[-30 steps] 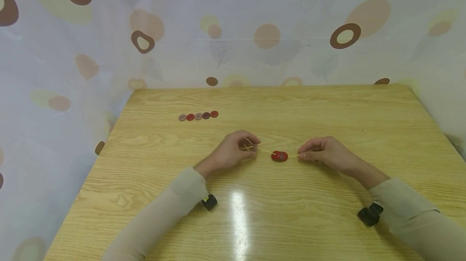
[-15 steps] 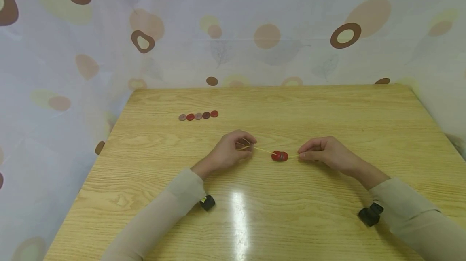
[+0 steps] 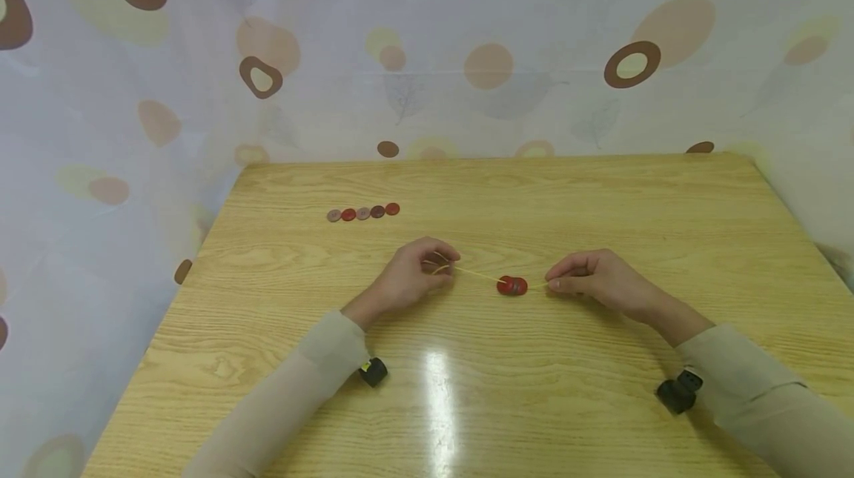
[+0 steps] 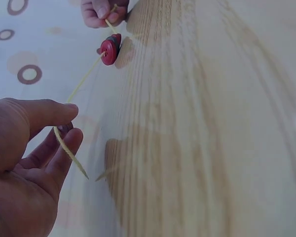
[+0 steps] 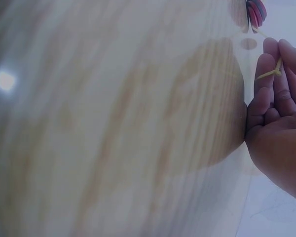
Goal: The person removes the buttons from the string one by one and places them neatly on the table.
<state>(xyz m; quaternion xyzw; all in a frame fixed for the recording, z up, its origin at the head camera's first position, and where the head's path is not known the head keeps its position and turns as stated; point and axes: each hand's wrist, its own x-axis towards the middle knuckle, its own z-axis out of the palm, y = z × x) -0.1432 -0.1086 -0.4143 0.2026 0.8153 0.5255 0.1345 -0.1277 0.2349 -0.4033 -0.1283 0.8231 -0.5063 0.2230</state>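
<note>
In the head view, a small bunch of red and dark buttons (image 3: 512,286) sits threaded on a yellow string (image 3: 482,274) between the two hands. My left hand (image 3: 416,274) grips the string to the left of the buttons, and a loose tail (image 4: 73,155) of it hangs past the fingers in the left wrist view. On the other side, my right hand (image 3: 603,285) pinches the short end between thumb and fingertips. A knot (image 5: 277,72) with a short tail shows at those fingers in the right wrist view. The string runs nearly straight from the left hand to the buttons.
A row of several loose buttons (image 3: 363,213), pinkish, red and dark, lies farther back on the wooden table (image 3: 600,204). Patterned cloth (image 3: 427,41) hangs behind the table and along its left side. Each wrist carries a small black camera (image 3: 679,392).
My left hand has moved left, away from the buttons, and the stretch of string between them has grown longer. The right hand and the threaded buttons have stayed in place.
</note>
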